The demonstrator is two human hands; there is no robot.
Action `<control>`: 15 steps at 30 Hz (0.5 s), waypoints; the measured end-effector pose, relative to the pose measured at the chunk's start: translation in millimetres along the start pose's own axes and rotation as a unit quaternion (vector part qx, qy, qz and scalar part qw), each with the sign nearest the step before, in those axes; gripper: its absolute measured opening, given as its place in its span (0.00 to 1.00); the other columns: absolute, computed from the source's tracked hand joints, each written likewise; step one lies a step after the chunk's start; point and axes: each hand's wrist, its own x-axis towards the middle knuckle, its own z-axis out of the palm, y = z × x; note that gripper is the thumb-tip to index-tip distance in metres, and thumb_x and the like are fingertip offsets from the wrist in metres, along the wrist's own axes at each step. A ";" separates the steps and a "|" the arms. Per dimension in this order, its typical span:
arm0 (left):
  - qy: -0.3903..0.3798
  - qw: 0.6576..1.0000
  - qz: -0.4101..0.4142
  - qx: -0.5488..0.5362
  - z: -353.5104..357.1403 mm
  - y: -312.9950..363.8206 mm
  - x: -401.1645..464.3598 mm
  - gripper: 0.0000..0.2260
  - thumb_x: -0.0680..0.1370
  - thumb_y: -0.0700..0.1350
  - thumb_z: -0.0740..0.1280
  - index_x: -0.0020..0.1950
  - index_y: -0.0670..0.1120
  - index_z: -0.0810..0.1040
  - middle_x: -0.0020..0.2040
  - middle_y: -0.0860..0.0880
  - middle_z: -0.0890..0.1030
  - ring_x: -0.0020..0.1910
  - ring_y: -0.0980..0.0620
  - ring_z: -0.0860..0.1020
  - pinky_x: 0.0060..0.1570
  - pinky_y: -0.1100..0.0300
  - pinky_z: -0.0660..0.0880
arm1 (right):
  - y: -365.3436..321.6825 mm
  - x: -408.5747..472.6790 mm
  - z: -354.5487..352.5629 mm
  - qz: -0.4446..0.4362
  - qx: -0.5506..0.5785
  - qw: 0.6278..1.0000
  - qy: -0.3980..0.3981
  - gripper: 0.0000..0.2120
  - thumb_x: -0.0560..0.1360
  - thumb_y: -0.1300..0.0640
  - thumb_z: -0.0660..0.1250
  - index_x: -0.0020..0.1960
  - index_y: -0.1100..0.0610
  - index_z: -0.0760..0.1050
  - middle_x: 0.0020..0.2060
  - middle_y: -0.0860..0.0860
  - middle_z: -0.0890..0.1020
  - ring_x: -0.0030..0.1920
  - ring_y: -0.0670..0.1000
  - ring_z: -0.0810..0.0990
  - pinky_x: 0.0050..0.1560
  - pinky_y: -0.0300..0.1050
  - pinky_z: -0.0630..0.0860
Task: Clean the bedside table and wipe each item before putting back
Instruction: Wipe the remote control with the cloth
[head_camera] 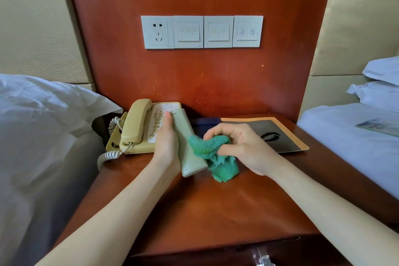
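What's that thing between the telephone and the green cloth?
A pale remote control, held by the left hand, sits between the telephone and the green cloth in the head view.

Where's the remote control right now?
Head view, centre: the remote control is held in the left hand above the bedside table, just right of the telephone, green cloth against its right edge.

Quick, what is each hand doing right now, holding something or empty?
Left hand: closed around the pale remote control, held above the bedside table.
Right hand: closed, pinching the green cloth against the remote.
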 end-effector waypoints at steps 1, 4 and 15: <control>0.014 1.000 0.007 -0.007 -2.1 2.1 2.7 0.20 0.80 0.61 0.57 0.43 0.47 0.77 0.30 0.49 0.81 0.28 0.54 0.80 0.29 0.62 0.77 | -0.3 -0.4 0.1 0.012 0.017 1.000 -0.024 0.16 0.66 0.69 0.63 0.44 0.51 0.81 0.43 0.55 0.81 0.44 0.51 0.78 0.46 0.46 0.76; 0.045 0.998 -0.004 -0.043 -4.7 5.2 6.7 0.20 0.80 0.61 0.57 0.45 0.46 0.77 0.35 0.48 0.79 0.31 0.52 0.79 0.30 0.60 0.76 | -0.7 0.1 -1.5 0.048 0.126 0.988 -0.076 0.16 0.66 0.71 0.62 0.44 0.53 0.80 0.41 0.53 0.81 0.42 0.50 0.79 0.43 0.42 0.77; -0.023 0.989 -0.100 -0.110 -4.2 8.9 2.3 0.24 0.80 0.63 0.56 0.49 0.44 0.78 0.51 0.43 0.80 0.50 0.44 0.79 0.53 0.46 0.76 | 2.2 2.6 -0.6 0.040 0.203 0.977 -0.042 0.20 0.68 0.70 0.61 0.53 0.51 0.79 0.48 0.51 0.79 0.50 0.50 0.79 0.49 0.44 0.78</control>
